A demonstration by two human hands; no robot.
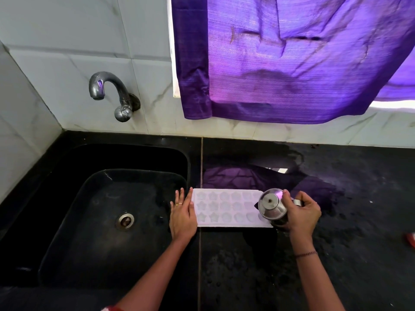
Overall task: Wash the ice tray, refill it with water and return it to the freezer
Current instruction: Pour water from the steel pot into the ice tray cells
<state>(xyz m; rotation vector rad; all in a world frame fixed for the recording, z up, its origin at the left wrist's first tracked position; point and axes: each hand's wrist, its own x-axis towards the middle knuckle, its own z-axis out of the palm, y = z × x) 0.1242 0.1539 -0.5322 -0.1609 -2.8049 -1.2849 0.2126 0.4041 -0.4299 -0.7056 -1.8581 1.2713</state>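
A white ice tray [226, 208] with star and heart moulds lies flat on the black counter, just right of the sink. My left hand [182, 213] rests flat against the tray's left end, fingers straight, a ring on one finger. My right hand [302, 213] grips a small steel jug [272, 206] by its handle and holds it tilted over the tray's right end, covering the last moulds. I cannot tell whether water is flowing from the jug.
A black sink [107, 221] with a steel drain [124, 221] fills the left. A steel tap [107, 90] juts from the tiled wall above it. A purple curtain [292, 59] hangs over the wet counter [336, 254]. Something red [409, 240] shows at the right edge.
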